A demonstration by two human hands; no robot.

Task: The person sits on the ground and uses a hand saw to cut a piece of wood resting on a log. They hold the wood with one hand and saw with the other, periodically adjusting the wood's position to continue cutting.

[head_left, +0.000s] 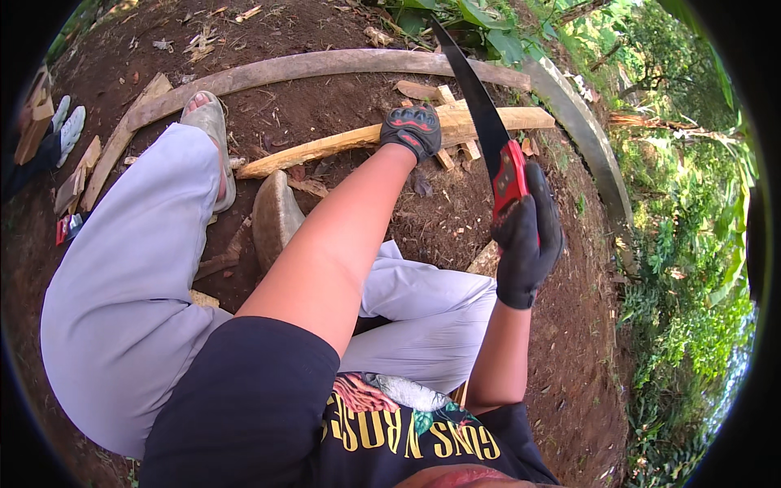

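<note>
My left hand [411, 130], in a black glove with red knuckle trim, presses down on a long, pale length of split wood [317, 148], its fingers curled over the far side. That wood lies crosswise on the ground, its right part resting over smaller wood pieces [446, 96]. Raised to the right, my right hand [530, 232] in a black glove is closed around the red handle of a hand saw [510, 175]. The dark, tapered saw blade points up and away, passing in front of the wood in this view; whether it touches cannot be told.
A long weathered board [342, 63] lies beyond the wood, meeting a grey beam [582, 122] at right. My sandalled foot [213, 138] is near the wood's left end. Another person's shoes [71, 134] and wood scraps [77, 175] are at far left; green plants [691, 268] grow at right.
</note>
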